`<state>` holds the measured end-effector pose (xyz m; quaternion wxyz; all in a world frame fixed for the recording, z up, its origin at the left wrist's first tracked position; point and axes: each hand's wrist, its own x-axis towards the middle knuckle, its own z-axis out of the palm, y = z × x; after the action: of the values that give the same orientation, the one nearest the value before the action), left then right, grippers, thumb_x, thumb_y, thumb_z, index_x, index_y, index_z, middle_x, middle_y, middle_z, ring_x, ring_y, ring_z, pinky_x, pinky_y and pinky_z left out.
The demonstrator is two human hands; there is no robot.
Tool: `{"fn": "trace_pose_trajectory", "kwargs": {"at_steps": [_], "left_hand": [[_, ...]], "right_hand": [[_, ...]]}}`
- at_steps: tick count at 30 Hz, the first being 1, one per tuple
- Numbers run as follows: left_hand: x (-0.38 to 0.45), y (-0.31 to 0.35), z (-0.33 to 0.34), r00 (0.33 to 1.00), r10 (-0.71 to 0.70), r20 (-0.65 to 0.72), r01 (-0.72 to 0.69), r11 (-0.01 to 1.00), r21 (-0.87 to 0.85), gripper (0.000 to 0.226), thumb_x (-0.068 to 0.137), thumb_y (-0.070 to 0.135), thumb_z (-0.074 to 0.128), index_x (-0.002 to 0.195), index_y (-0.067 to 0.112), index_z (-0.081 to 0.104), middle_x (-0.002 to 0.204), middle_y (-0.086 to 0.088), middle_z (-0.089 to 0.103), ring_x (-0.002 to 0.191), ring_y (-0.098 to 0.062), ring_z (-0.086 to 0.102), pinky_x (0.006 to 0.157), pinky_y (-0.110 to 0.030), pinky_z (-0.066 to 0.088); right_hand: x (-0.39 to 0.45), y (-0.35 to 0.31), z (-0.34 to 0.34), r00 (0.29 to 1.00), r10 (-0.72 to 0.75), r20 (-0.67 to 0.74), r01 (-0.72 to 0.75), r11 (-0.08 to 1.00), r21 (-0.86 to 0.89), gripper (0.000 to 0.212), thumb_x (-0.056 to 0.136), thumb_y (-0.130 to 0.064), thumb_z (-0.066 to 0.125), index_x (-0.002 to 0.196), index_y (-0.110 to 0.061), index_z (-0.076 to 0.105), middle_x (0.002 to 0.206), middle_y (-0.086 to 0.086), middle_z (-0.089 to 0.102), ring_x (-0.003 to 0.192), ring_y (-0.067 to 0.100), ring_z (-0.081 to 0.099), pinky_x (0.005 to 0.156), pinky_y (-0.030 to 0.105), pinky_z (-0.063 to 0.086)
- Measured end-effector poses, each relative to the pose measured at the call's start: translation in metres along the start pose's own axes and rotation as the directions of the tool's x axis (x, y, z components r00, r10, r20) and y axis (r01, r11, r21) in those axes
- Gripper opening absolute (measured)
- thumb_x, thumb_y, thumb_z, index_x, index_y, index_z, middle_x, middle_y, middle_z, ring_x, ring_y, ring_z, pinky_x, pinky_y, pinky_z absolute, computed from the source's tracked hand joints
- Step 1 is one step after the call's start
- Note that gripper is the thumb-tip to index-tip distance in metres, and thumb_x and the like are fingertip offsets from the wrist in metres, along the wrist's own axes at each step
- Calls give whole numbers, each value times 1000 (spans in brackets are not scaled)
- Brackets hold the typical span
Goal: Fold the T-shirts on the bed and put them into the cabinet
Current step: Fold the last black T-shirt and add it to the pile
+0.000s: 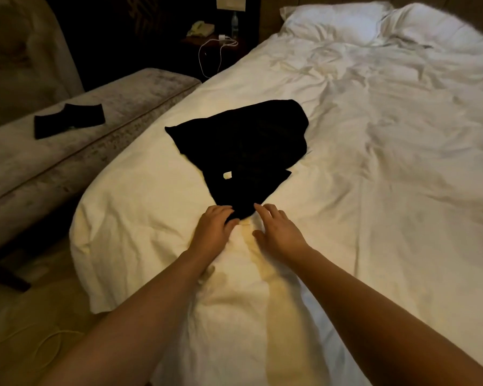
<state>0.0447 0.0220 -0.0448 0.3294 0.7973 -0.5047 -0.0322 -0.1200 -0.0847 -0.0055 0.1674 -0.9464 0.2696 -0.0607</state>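
Note:
A black T-shirt [243, 146] lies crumpled on the white bed [374, 168], with a small white label showing near its middle. My left hand [216, 224] pinches the shirt's near edge between thumb and curled fingers. Just right of that edge, my right hand [276, 229] hovers over the duvet with its fingers spread and straight, its fingertips at the cloth's edge, holding nothing.
A grey upholstered bench [101, 129] runs along the bed's left side with a folded black garment [67, 121] on it. Behind it a dark nightstand [215, 43] holds a phone, a water bottle and a white charger cable. Pillows [335, 20] lie at the bed's head.

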Motion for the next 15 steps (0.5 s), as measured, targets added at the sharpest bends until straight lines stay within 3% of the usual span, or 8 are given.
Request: {"fn": "trace_pose_trajectory", "kwargs": {"at_steps": [4,8,12,15], "left_hand": [[-8,3,-4,1000,12,-24,-14,996,-83,29,100,23,57,119,4,66,114,-12,67,108,-27,59,90,-31,43],[-14,7,-3,997,80,-8,-81,994,-71,47,96,45,44,110,6,67,102,-11,67,95,-23,59,78,-37,48],[-20,19,1,972,215,-90,-220,974,-49,41,93,41,56,100,2,70,92,-12,70,86,-18,57,71,-32,47],[-27,37,3,951,285,-124,-297,949,-100,42,92,39,60,102,0,70,96,-14,70,89,-17,57,77,-30,48]], "right_hand": [[20,1,8,999,-13,-37,13,1000,14,58,99,-25,54,153,-20,32,160,8,24,132,33,42,101,41,45],[32,11,8,986,-108,-123,116,991,59,23,94,-17,62,115,-10,67,153,16,37,129,41,45,96,46,49],[18,23,1,973,-190,-128,199,978,59,20,92,-16,55,105,-6,67,130,15,61,117,38,51,95,45,48],[-10,40,-6,982,-140,-131,155,982,112,17,89,-13,52,102,-8,62,107,11,65,107,31,52,87,39,44]]}}
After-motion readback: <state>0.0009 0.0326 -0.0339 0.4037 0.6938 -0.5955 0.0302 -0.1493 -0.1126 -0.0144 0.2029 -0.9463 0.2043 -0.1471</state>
